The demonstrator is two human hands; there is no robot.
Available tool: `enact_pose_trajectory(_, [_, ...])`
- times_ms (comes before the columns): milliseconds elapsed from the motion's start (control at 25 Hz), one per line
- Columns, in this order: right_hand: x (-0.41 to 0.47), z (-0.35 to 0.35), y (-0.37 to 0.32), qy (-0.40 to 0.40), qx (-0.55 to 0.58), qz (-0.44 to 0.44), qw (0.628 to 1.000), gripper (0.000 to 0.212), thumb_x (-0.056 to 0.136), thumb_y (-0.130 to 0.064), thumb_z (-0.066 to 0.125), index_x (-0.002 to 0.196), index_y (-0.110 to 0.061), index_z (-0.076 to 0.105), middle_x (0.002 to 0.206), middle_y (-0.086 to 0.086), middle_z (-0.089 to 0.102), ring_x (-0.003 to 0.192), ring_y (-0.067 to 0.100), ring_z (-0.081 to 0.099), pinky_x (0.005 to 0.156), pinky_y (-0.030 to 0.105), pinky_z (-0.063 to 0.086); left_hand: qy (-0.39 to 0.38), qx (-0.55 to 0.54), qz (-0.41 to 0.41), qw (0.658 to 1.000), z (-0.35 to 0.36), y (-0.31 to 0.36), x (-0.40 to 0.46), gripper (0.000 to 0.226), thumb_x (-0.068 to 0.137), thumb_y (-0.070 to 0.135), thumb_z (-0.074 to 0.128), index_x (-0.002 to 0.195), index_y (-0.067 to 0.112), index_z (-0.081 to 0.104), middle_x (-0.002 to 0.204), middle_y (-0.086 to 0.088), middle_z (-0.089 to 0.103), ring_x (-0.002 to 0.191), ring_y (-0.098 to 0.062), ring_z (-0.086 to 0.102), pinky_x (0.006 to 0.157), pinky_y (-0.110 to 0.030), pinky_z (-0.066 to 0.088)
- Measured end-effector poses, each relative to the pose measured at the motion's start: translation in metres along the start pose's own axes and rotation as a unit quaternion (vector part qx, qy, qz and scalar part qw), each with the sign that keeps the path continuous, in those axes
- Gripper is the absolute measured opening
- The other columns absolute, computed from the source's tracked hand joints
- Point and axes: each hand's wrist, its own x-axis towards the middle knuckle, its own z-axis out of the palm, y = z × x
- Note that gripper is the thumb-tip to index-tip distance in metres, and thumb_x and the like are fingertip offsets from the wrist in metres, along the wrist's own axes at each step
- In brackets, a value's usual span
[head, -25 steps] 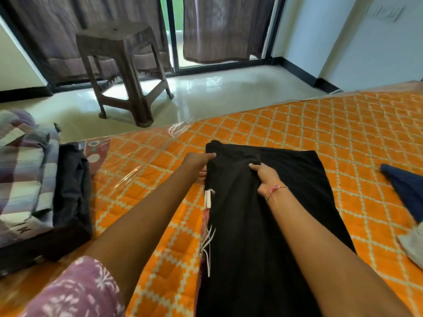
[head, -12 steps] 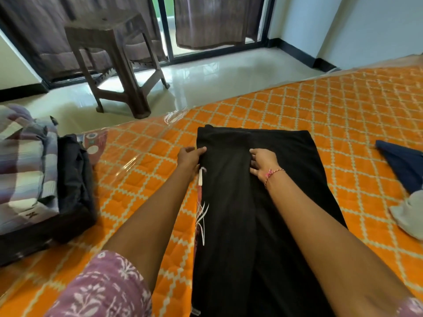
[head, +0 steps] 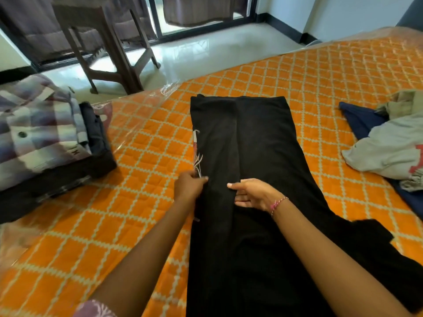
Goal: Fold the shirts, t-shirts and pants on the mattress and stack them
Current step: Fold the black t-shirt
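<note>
1. Head view: black pants (head: 256,156) lie lengthwise down the middle of the frame on the orange quilted mattress (head: 146,143), their far end toward the top centre and their near end running off the bottom edge. One long fold ridge runs down the cloth between the two hands.
2. Left hand (head: 188,186), at centre left, sits on the left edge of the pants with its fingers curled over that edge, pinching the cloth just below some pale loose threads (head: 198,163).
3. Right hand (head: 253,193), just right of centre, lies on top of the pants with fingers stretched out and relaxed, thumb toward the fold ridge; it grasps nothing. A pink thread bracelet (head: 278,203) circles its wrist.
4. Stack of folded clothes (head: 45,143) stands at the left edge of the frame on the mattress, well apart from the pants: a checked shirt (head: 39,131) on top, dark garments beneath and beside it.
5. Unfolded clothes at the right edge: a grey garment (head: 389,147) crumpled over a navy garment (head: 361,120).
6. Upper left of the frame shows a brown stool (head: 109,42) on the pale floor, before dark curtains (head: 199,10) and a glass door.
7. Bottom left shows a patterned purple sleeve (head: 96,308).
</note>
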Motion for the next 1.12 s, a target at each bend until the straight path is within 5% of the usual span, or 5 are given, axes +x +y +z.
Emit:
enact_pose_trajectory(320, [-0.060, -0.025, 0.064, 0.245, -0.523, -0.128, 0.807, 0.043, 0.083, -0.063, 0.055, 0.095, -0.021, 0.062, 0.095, 0.003, 0.066, 0.093, 0.023, 0.062, 0.080, 0.034, 0.047, 0.172, 0.305, 0.296, 0.889, 0.011, -0.018, -0.103, 0.034, 0.091, 0.030, 0.045, 0.116, 0.013, 0.059, 0.119, -0.010, 0.058, 0.111, -0.031, 0.058, 0.087, -0.044, 0.046])
enact_pose_trajectory(600, [-0.107, -0.069, 0.103, 0.096, -0.229, -0.106, 0.963, 0.020, 0.082, -0.023, 0.071, 0.091, -0.005, 0.071, 0.094, 0.006, 0.070, 0.091, 0.021, 0.066, 0.084, 0.032, 0.049, -0.001, 0.459, 0.328, 0.826, 0.025, -0.138, -0.217, 0.083, 0.090, 0.072, 0.013, 0.146, 0.014, 0.035, 0.148, -0.015, 0.038, 0.134, -0.029, 0.042, 0.106, -0.049, 0.036])
enact_pose_trajectory(840, [-0.125, -0.074, 0.149, 0.225, -0.266, -0.075, 0.934, 0.048, 0.074, -0.051, 0.073, 0.079, -0.004, 0.063, 0.082, 0.004, 0.061, 0.082, 0.021, 0.059, 0.071, 0.031, 0.044, -0.106, 0.550, 0.318, 0.765, 0.001, -0.146, -0.237, 0.112, 0.058, 0.091, -0.010, 0.149, 0.026, -0.015, 0.153, -0.008, -0.026, 0.144, -0.025, -0.021, 0.116, -0.052, -0.009])
enact_pose_trajectory(1000, [-0.145, -0.056, 0.155, 0.231, -0.390, -0.037, 0.891, 0.046, 0.075, -0.032, 0.079, 0.106, -0.005, 0.058, 0.109, 0.011, 0.062, 0.101, 0.028, 0.060, 0.077, 0.032, 0.049, -0.071, 0.620, 0.329, 0.709, -0.014, -0.165, -0.267, 0.083, 0.077, 0.074, 0.045, 0.132, 0.014, 0.055, 0.130, -0.019, 0.056, 0.113, -0.034, 0.058, 0.082, -0.053, 0.052])
enact_pose_trajectory(1120, [-0.148, -0.053, 0.165, 0.258, -0.330, -0.059, 0.906, 0.042, 0.084, -0.013, 0.070, 0.122, -0.004, 0.055, 0.125, 0.017, 0.056, 0.114, 0.035, 0.055, 0.080, 0.041, 0.052, 0.003, 0.638, 0.431, 0.638, -0.024, -0.181, -0.272, 0.035, 0.074, 0.026, 0.067, 0.106, 0.011, 0.069, 0.083, -0.011, 0.064, 0.061, -0.024, 0.056, 0.047, -0.031, 0.044])
